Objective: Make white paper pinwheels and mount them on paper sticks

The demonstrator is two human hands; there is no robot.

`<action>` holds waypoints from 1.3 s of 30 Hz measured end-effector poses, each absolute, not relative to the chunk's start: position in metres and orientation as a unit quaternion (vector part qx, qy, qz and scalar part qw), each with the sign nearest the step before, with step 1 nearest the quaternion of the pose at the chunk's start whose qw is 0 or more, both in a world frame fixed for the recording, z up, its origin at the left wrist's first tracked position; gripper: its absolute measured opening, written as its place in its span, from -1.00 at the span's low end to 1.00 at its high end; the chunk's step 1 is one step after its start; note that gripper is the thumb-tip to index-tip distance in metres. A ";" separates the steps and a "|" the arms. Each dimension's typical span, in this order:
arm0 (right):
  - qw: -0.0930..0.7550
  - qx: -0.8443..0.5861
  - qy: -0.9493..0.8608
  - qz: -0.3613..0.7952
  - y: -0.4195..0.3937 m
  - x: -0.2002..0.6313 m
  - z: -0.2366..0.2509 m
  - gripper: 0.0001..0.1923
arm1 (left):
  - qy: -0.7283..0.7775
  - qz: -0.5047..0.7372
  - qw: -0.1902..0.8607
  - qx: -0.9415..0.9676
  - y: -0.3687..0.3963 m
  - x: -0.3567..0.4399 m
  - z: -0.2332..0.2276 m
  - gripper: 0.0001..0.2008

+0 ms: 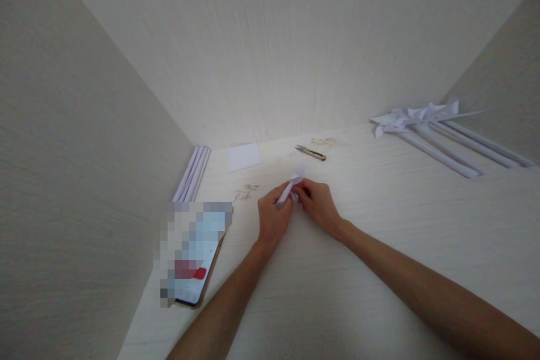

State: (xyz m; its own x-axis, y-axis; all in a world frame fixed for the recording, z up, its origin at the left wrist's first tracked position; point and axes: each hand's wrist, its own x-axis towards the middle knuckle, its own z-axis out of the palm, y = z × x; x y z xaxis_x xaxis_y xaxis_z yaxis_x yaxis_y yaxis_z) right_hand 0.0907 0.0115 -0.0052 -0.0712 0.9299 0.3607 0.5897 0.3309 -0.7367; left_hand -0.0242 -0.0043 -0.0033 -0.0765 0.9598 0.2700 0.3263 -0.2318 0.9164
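Note:
Both of my hands meet over the middle of the pale tabletop (pixel 379 247), pinching a small folded piece of white paper (pixel 291 187) between them. My left hand (pixel 273 218) grips its lower left part. My right hand (pixel 319 203) holds its right side with the fingertips. The paper's pointed end sticks up and away from me. How the paper is folded is too small to tell.
A phone (pixel 198 264) lies at the left near the wall. Rolled white paper sticks (pixel 194 173) lean in the back left corner, beside a white paper square (pixel 244 156). Small snips (pixel 311 152) lie behind my hands. Paper pinwheels on rolled sticks (pixel 426 124) lie at the back right.

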 end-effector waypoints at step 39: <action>0.420 -0.547 -0.657 0.306 0.015 0.092 -0.003 -0.72 | 0.528 0.491 0.338 0.605 -0.004 -0.026 -0.001 -0.66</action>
